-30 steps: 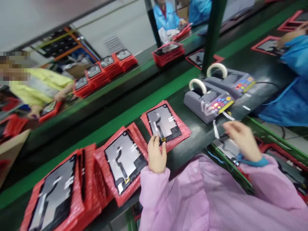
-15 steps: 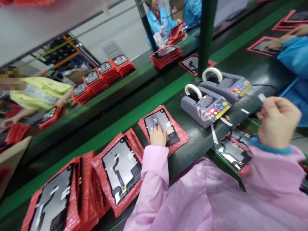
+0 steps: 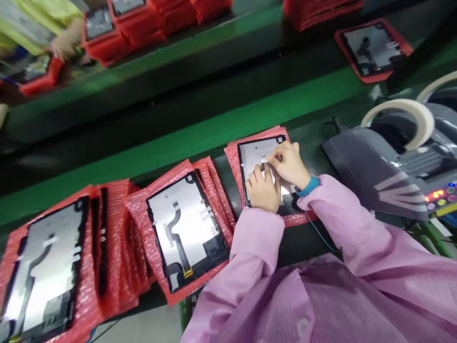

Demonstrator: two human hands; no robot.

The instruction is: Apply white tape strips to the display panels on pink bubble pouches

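Observation:
A flat display panel (image 3: 251, 153) with a black border and silvery back lies on a red bubble-wrap bag (image 3: 296, 219) in front of me. My left hand (image 3: 263, 190) rests on the panel, fingers spread over its middle near the ribbon cable. Thumb and forefinger of my right hand (image 3: 287, 164), which has a blue band at the wrist, pinch a small white tape strip (image 3: 263, 157) against the panel, just above the left fingertips. Part of the panel is hidden under both hands. Left of it, a second panel (image 3: 194, 214) lies on stacked red bags.
At far left another panel (image 3: 46, 271) tops a leaning stack of red bags (image 3: 117, 267). To the right stands a grey tape dispenser (image 3: 364, 176) with a tape roll (image 3: 426, 119). Across the green-edged bench are red stacks (image 3: 146, 28), another panel (image 3: 371, 47) and a co-worker's hand (image 3: 67, 40).
My right hand has come from beside the dispenser, carrying the tape strip, down onto the panel. My left hand stays on that panel. The view has turned downward and left.

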